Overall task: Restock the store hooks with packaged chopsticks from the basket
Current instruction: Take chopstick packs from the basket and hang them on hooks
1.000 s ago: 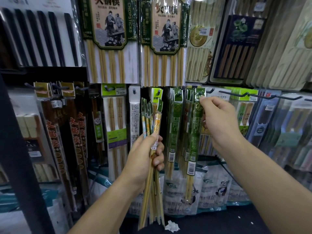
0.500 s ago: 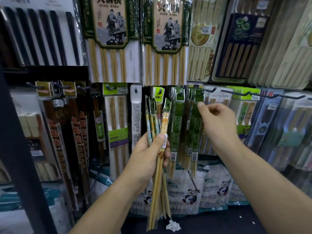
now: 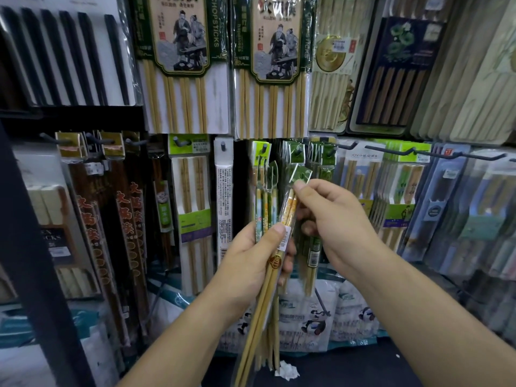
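My left hand [image 3: 257, 261] grips a bundle of slim packaged chopsticks [image 3: 265, 289], several packs fanned upward with green header tabs. My right hand [image 3: 332, 227] pinches the green top of the frontmost pack [image 3: 300, 175] in that bundle. Behind the hands, green chopstick packs [image 3: 315, 247] hang from a store hook [image 3: 300, 150]. Another dark hook [image 3: 346, 145] juts out to the right. No basket is in view.
Large chopstick packs [image 3: 181, 65] hang in the row above. Dark red packs [image 3: 125, 219] hang at left beside a black shelf post [image 3: 33, 247]. Long hooks [image 3: 474, 156] stick out at right. Panda-printed bags [image 3: 315, 322] lie below. A crumpled paper scrap [image 3: 286, 370] is on the dark floor.
My right hand has let go of the green packs on the hook and come down left to pinch the top of a pack in my left hand's bundle.
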